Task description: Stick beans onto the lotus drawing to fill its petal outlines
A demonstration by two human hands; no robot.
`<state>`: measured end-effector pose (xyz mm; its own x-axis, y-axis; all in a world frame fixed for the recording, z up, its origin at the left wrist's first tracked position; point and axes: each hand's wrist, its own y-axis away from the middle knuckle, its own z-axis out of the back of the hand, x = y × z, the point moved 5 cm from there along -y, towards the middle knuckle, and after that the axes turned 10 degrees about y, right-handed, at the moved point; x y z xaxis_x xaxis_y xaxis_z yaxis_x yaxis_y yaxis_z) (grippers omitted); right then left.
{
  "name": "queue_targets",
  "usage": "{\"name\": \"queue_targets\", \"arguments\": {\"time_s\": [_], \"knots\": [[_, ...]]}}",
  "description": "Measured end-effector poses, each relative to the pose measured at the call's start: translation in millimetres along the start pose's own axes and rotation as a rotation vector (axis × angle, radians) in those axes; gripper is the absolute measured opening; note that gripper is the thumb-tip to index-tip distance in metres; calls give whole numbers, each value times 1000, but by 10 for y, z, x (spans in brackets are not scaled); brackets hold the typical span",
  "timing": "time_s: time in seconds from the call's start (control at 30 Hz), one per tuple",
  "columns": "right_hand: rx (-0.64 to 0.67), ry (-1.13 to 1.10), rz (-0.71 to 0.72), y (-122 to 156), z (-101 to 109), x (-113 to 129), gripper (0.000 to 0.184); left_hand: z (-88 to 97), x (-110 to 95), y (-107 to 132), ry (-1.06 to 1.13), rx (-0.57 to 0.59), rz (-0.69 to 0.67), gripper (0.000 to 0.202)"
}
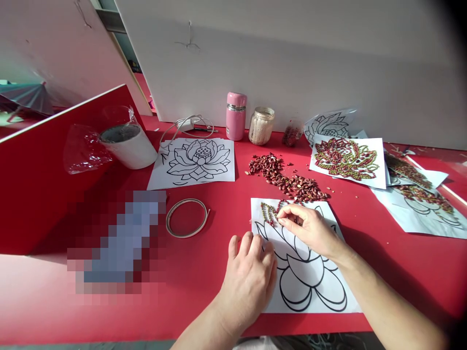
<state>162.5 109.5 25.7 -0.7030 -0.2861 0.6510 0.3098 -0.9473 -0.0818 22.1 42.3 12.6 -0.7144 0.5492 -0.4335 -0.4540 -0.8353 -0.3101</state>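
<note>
A white sheet with a black lotus outline [305,272] lies in front of me, small green and red seeds [269,214] lining parts of its upper petals. Over that upper part, my right hand [308,226] is closed, thumb and forefinger pinched together beside the seed rows. Whatever sits in the pinch is too small or hidden to name. My left hand [250,277] rests at the sheet's left edge with its fingers curled. Its fingertips point down and away from view, so anything under them is hidden. Just beyond the sheet spreads a pile of reddish-brown seeds [280,180].
Left of the sheet lie a tape ring [188,218] and a blurred-out bluish object [126,233]. Behind are printed lotus sheets [199,163], a white roll [131,148], a pink flask [236,116], a jar [261,126] and a cable [186,126]. Seed-covered lotus pictures [348,158] lie right.
</note>
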Motion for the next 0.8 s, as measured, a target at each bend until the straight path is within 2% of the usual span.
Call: {"name": "queue_targets", "arguments": {"time_s": [0.13, 0.4, 0.8], "knots": [[-54, -124, -54, -21, 14, -64, 12, 4, 0, -7, 1, -7, -2, 21], [-281, -406, -211, -50, 165, -328, 22, -6, 12, 0, 9, -23, -7, 22], [-314, -510, -231, -84, 214, -336, 19, 22, 16, -26, 52, -34, 6, 20]]}}
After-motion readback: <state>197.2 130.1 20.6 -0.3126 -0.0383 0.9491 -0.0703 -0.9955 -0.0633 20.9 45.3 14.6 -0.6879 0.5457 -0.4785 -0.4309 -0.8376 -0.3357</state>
